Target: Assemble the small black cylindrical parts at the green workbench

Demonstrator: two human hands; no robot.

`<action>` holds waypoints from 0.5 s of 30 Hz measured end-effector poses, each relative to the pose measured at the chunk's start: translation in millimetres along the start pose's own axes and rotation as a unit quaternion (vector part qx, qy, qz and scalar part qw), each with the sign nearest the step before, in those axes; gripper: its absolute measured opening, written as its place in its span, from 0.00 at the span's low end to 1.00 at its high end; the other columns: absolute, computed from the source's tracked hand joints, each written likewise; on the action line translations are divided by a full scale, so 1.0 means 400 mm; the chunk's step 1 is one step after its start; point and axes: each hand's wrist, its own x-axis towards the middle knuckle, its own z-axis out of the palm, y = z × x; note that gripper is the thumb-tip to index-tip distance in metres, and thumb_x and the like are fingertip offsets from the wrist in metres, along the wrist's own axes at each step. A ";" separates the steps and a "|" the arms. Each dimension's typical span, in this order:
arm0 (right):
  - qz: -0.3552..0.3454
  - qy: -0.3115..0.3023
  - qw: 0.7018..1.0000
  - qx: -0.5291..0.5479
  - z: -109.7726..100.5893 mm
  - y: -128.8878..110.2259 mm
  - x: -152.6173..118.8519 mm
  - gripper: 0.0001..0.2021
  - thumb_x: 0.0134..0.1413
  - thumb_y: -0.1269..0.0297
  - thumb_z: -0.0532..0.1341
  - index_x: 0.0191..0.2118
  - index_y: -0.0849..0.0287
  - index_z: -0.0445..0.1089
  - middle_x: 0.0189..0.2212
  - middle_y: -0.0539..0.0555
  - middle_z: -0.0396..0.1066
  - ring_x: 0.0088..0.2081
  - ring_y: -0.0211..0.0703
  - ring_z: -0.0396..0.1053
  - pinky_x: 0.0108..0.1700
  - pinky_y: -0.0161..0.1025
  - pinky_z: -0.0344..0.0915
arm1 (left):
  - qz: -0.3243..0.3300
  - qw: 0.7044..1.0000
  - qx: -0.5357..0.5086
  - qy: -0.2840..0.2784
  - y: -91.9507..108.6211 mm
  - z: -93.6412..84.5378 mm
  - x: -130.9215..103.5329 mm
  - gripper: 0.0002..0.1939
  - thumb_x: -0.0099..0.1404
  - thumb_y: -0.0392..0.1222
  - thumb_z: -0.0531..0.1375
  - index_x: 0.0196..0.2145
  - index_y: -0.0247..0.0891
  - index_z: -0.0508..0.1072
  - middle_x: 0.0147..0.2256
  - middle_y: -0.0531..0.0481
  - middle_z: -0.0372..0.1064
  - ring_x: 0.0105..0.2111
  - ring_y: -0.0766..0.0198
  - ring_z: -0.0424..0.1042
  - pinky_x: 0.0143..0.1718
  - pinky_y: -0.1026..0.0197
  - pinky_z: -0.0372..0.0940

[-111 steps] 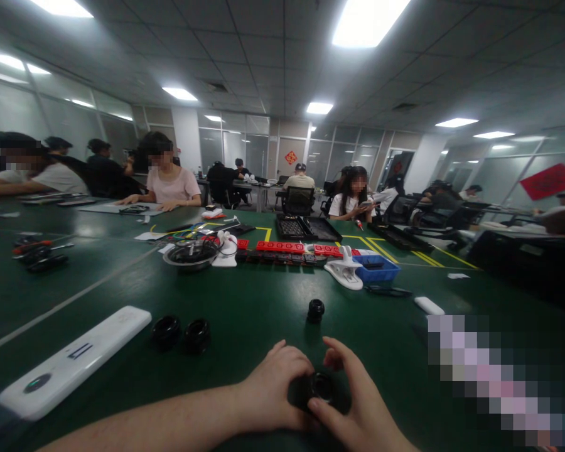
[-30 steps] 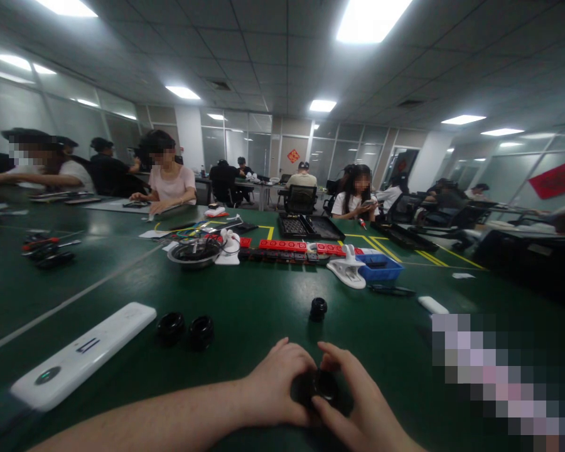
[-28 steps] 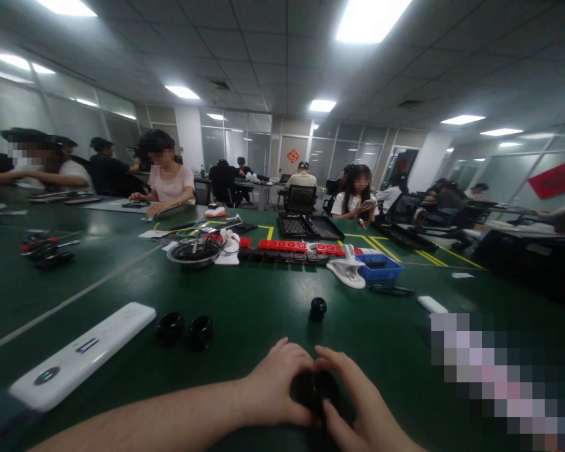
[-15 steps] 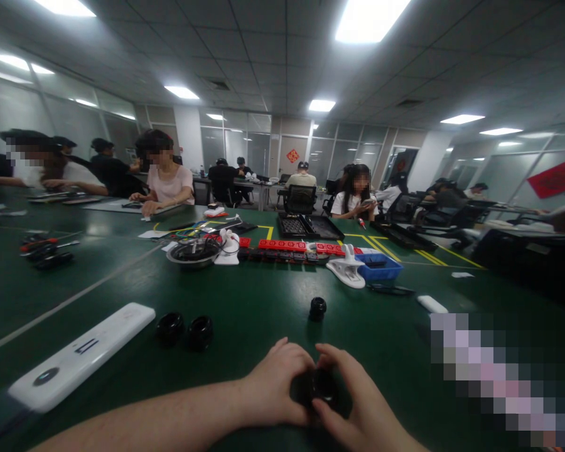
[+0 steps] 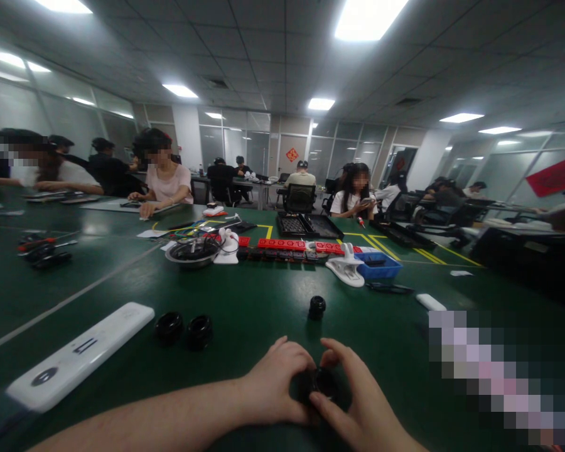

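Note:
Low in the middle of the head view, my left hand [image 5: 282,380] and my right hand [image 5: 353,398] curve round a glossy black ring-shaped part [image 5: 327,382] from both sides. My left fingers wrap its left side, while my right thumb and fingers grip its near and right sides. Its lower part is hidden in shadow. Just beyond my hands a small black ribbed part [image 5: 317,307] stands on the green table [image 5: 245,301]. Two more black rounded parts, one [image 5: 169,328] and another [image 5: 199,331], sit side by side to the left.
A white power strip [image 5: 82,355] lies at the left. Farther back are a metal bowl [image 5: 193,256], red blocks [image 5: 282,245], a white clamp [image 5: 346,270], a blue bin [image 5: 379,265] and a black open case [image 5: 308,225]. People sit at the far edge.
The fingers of my right hand have shifted slightly on the black part, with the fingertip raised a little. The view has moved very slightly.

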 end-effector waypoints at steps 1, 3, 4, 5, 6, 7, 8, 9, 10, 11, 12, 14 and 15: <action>-0.019 -0.005 1.000 0.009 -0.001 0.000 -0.002 0.27 0.44 0.73 0.55 0.52 0.56 0.51 0.41 0.57 0.66 0.43 0.49 0.66 0.46 0.50 0.63 | -0.003 1.000 -0.001 -0.002 0.003 -0.003 0.000 0.22 0.45 0.46 0.66 0.39 0.42 0.66 0.41 0.50 0.65 0.44 0.55 0.63 0.55 0.42 0.41; -0.064 -0.021 0.997 0.032 -0.004 0.000 -0.006 0.29 0.43 0.75 0.53 0.54 0.55 0.49 0.44 0.58 0.65 0.46 0.49 0.65 0.48 0.50 0.62 | -0.003 1.000 -0.001 -0.010 0.010 -0.010 0.001 0.24 0.46 0.45 0.65 0.41 0.42 0.66 0.42 0.50 0.65 0.44 0.55 0.63 0.54 0.42 0.42; -0.081 -0.027 0.996 0.041 -0.006 -0.001 -0.007 0.30 0.42 0.76 0.52 0.54 0.56 0.49 0.46 0.59 0.64 0.48 0.50 0.64 0.49 0.50 0.61 | -0.003 1.000 0.000 -0.011 0.012 -0.012 0.002 0.24 0.47 0.45 0.65 0.42 0.42 0.66 0.42 0.50 0.66 0.44 0.54 0.63 0.54 0.42 0.43; -0.088 -0.030 0.995 0.045 -0.007 -0.001 -0.006 0.30 0.41 0.76 0.52 0.54 0.56 0.49 0.48 0.60 0.63 0.49 0.51 0.63 0.49 0.50 0.61 | -0.002 1.000 0.002 -0.011 0.013 -0.014 0.002 0.24 0.47 0.46 0.65 0.43 0.42 0.66 0.42 0.49 0.66 0.44 0.54 0.63 0.54 0.42 0.43; -0.085 -0.027 0.995 0.045 -0.008 -0.003 -0.005 0.30 0.41 0.76 0.53 0.54 0.57 0.49 0.48 0.61 0.62 0.49 0.51 0.63 0.50 0.51 0.61 | -0.001 1.000 0.003 -0.011 0.013 -0.013 0.002 0.24 0.47 0.46 0.64 0.43 0.42 0.66 0.42 0.49 0.66 0.44 0.54 0.63 0.54 0.42 0.44; -0.073 -0.021 0.996 0.042 -0.009 -0.004 -0.003 0.30 0.41 0.76 0.53 0.54 0.57 0.49 0.47 0.61 0.62 0.49 0.52 0.63 0.49 0.51 0.61 | -0.001 1.000 0.004 -0.011 0.012 -0.012 0.002 0.24 0.47 0.46 0.64 0.43 0.42 0.66 0.42 0.49 0.66 0.44 0.54 0.63 0.54 0.42 0.43; -0.056 -0.011 0.998 0.035 -0.010 -0.006 0.000 0.29 0.42 0.75 0.54 0.53 0.58 0.50 0.46 0.60 0.63 0.48 0.52 0.63 0.48 0.51 0.62 | -0.002 1.000 0.005 -0.009 0.010 -0.010 0.002 0.24 0.47 0.47 0.64 0.42 0.41 0.66 0.42 0.49 0.65 0.44 0.54 0.63 0.54 0.42 0.43; -0.036 -0.001 0.999 0.027 -0.009 -0.008 0.003 0.27 0.42 0.73 0.55 0.53 0.58 0.51 0.44 0.60 0.64 0.46 0.51 0.64 0.47 0.50 0.62 | -0.002 1.000 0.004 -0.008 0.007 -0.007 0.002 0.23 0.47 0.47 0.64 0.41 0.41 0.66 0.42 0.49 0.65 0.45 0.54 0.63 0.54 0.42 0.42; -0.018 0.006 1.000 0.019 -0.009 -0.010 0.006 0.26 0.43 0.72 0.56 0.52 0.58 0.53 0.42 0.59 0.65 0.45 0.51 0.65 0.46 0.50 0.63 | -0.001 1.000 0.003 -0.008 0.005 -0.004 0.002 0.23 0.47 0.48 0.65 0.40 0.41 0.67 0.42 0.50 0.65 0.45 0.55 0.63 0.54 0.42 0.41; -0.001 0.009 1.000 0.011 -0.008 -0.012 0.008 0.26 0.42 0.71 0.57 0.51 0.58 0.54 0.41 0.58 0.65 0.43 0.51 0.65 0.45 0.50 0.64 | -0.001 1.000 0.002 -0.009 0.002 -0.002 0.001 0.22 0.47 0.48 0.65 0.40 0.41 0.67 0.42 0.50 0.65 0.45 0.55 0.63 0.55 0.43 0.40; 0.012 0.008 1.000 0.006 -0.007 -0.014 0.010 0.25 0.42 0.70 0.58 0.50 0.58 0.54 0.39 0.57 0.65 0.42 0.50 0.66 0.45 0.49 0.64 | -0.001 1.000 0.002 -0.009 0.001 -0.001 0.001 0.22 0.46 0.48 0.65 0.39 0.41 0.67 0.42 0.51 0.65 0.45 0.55 0.63 0.55 0.43 0.40; 0.022 -0.007 1.000 0.005 -0.006 -0.016 0.009 0.25 0.42 0.72 0.57 0.50 0.58 0.54 0.39 0.57 0.66 0.41 0.50 0.66 0.45 0.49 0.64 | -0.003 1.000 0.000 -0.008 0.001 -0.001 0.001 0.22 0.45 0.47 0.66 0.39 0.41 0.67 0.42 0.51 0.65 0.45 0.55 0.63 0.55 0.43 0.40; 0.014 -0.018 1.000 0.011 -0.006 -0.016 0.008 0.25 0.42 0.73 0.56 0.50 0.58 0.54 0.39 0.57 0.65 0.42 0.49 0.66 0.46 0.49 0.64 | -0.003 1.000 0.001 -0.009 0.002 -0.003 0.001 0.23 0.45 0.46 0.66 0.40 0.42 0.66 0.42 0.51 0.65 0.45 0.55 0.63 0.55 0.43 0.40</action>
